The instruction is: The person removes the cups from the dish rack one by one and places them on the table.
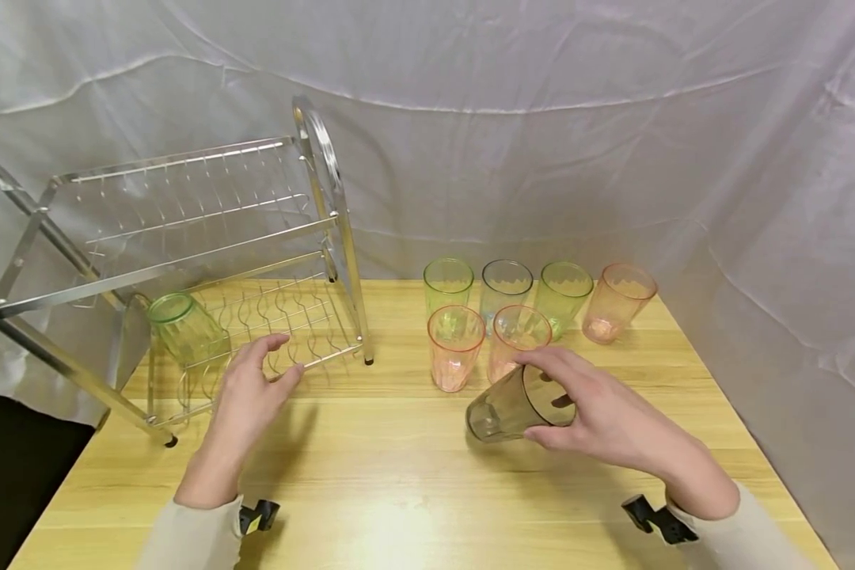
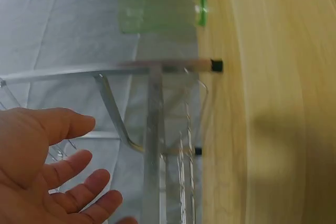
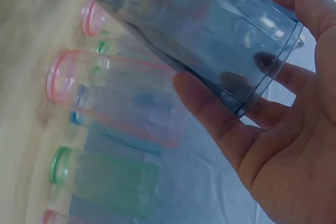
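My right hand (image 1: 606,412) grips a smoky grey tumbler (image 1: 502,412) near its rim. The tumbler is tipped over, its base pointing left and its mouth toward the palm; the right wrist view shows thumb and fingers around the rim end of the grey tumbler (image 3: 199,30). In front of the metal dish rack (image 1: 256,245) my left hand (image 1: 249,388) holds nothing, thumb and fingers apart and loosely bent. A green tumbler (image 1: 188,332) leans on its side in the rack's lower tier, left of that hand.
Several clear tumblers stand upright behind the grey one: two pink ones (image 1: 456,356) in front, and a green (image 1: 445,285), a blue-grey (image 1: 506,289), another green (image 1: 561,297) and a pink tumbler (image 1: 616,305) behind. A grey curtain (image 1: 541,158) hangs behind the wooden table (image 1: 370,491).
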{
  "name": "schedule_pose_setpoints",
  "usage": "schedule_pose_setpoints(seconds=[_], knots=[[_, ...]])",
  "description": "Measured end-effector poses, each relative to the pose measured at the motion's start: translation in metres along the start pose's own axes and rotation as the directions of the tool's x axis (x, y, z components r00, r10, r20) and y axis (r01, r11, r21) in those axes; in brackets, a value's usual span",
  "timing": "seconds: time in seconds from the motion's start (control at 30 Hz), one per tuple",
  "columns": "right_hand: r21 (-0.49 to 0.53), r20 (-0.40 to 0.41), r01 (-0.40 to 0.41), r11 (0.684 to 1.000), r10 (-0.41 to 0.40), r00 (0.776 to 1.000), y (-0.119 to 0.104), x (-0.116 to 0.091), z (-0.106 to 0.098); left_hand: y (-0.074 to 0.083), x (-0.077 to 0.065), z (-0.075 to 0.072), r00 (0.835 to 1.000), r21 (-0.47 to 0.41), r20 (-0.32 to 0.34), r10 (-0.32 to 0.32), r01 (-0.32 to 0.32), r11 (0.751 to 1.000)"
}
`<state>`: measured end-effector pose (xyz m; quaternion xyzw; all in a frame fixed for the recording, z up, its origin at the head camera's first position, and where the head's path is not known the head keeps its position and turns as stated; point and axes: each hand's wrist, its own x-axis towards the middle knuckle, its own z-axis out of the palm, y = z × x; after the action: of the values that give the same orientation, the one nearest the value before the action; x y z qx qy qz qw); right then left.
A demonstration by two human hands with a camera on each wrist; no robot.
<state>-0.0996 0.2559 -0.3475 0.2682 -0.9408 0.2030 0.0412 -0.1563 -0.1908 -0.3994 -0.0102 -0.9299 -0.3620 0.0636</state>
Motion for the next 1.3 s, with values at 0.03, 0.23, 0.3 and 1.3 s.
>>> schedule_pose_setpoints(seconds=[0.03, 0.23, 0.3, 1.3], knots=[[-0.004, 0.016, -0.009, 1.0, 0.009, 1.0, 0.001, 0.0, -0.002, -0.002, 0.0, -0.001, 1.0, 0.026, -0.001, 0.01, -0.01, 1.0], [-0.035, 0.102, -0.054, 0.998, 0.057, 0.993, 0.009, -0.001, -0.018, -0.013, 0.003, 0.001, 0.996, 0.137, 0.037, 0.076, -0.081, 0.987], [-0.051, 0.121, -0.072, 0.996, 0.077, 0.99, 0.015, -0.002, -0.024, -0.015, 0.003, 0.002, 0.995, 0.165, 0.071, 0.076, -0.087, 0.982], [-0.163, 0.141, -0.281, 0.946, 0.304, 0.942, 0.085, 0.036, -0.033, -0.029, -0.005, 0.015, 0.976, 0.321, 0.18, 0.122, -0.176, 0.931]])
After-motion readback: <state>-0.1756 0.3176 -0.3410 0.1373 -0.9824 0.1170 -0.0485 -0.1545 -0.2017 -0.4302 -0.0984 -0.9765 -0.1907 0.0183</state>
